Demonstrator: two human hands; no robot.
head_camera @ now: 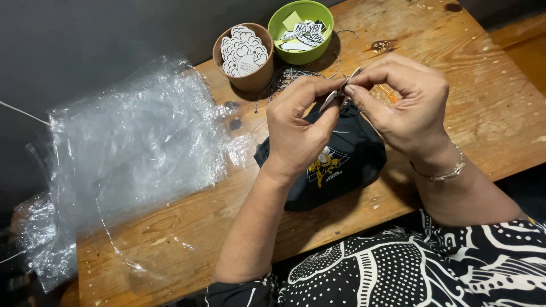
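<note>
Plastic bags (131, 153) lie at the left of the surface (489, 113). Your left hand (298, 128) and right hand (406, 105) both pinch a small tag (340, 91) above the black garment (335, 165), bowls (243, 54) behind.

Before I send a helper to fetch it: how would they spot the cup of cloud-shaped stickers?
Look to the far edge of the wooden table, beyond the black folded cloth. Two round containers stand side by side there. It is the brown paper cup on the left, filled with white cloud-shaped cutouts, not the green bowl.
</note>
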